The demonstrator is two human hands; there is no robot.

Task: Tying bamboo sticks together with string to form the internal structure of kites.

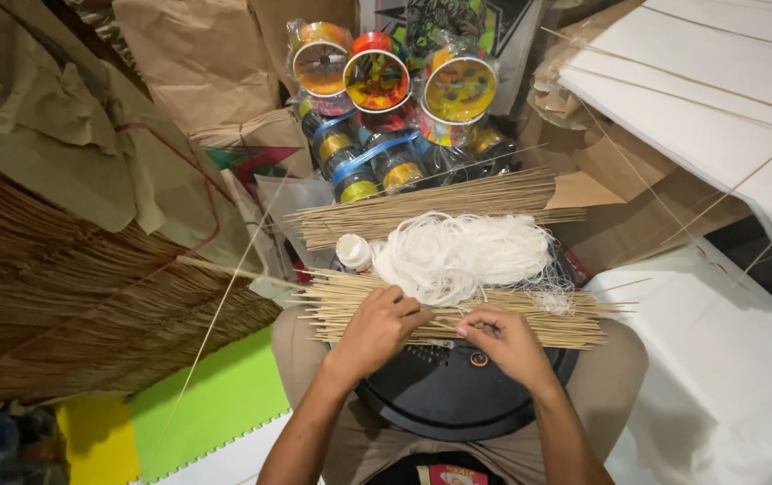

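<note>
A bundle of thin bamboo sticks (548,325) lies across a round black tray (444,395) on my lap. My left hand (377,328) rests on the sticks with its fingers curled over them. My right hand (505,339) pinches at the sticks near the middle of the bundle. Just beyond the hands sits a tangled heap of white thread (458,251), with a small white bottle (354,252) at its left. A second bundle of sticks (422,208) lies farther back.
Colourful spools of thread in clear wrapping (386,99) are stacked at the back. A big pile of brown sticks (62,305) fills the left. White paper sheets with thin sticks (718,108) lean at the right. Green and yellow foam mats (215,404) cover the floor.
</note>
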